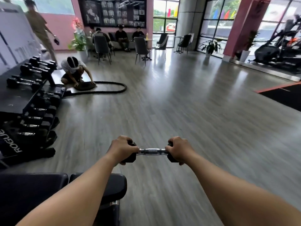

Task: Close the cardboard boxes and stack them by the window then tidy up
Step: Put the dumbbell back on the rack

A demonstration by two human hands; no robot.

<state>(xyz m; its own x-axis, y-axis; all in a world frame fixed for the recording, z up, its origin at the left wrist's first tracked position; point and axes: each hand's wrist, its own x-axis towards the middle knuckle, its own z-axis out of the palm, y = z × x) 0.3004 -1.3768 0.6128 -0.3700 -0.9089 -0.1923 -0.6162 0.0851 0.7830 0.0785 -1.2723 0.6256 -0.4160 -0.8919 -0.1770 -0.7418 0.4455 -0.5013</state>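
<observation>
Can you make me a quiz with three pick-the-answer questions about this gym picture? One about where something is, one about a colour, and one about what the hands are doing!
1. Where is the dumbbell rack?
A. On the left side of the room
B. On the right, beside the window
C. In the middle of the floor

2. What colour are the ends of the held dumbbell?
A. Red
B. Black
C. Yellow

3. How is the dumbbell held?
A. One hand round the middle bar
B. It lies on the floor untouched
C. One hand on each end

Answers:
1 A, the rack runs along the left edge of the view.
2 B, both ends are black and the bar between them is shiny metal.
3 C, the left hand grips one end and the right hand grips the other, leaving the bar bare.
</observation>
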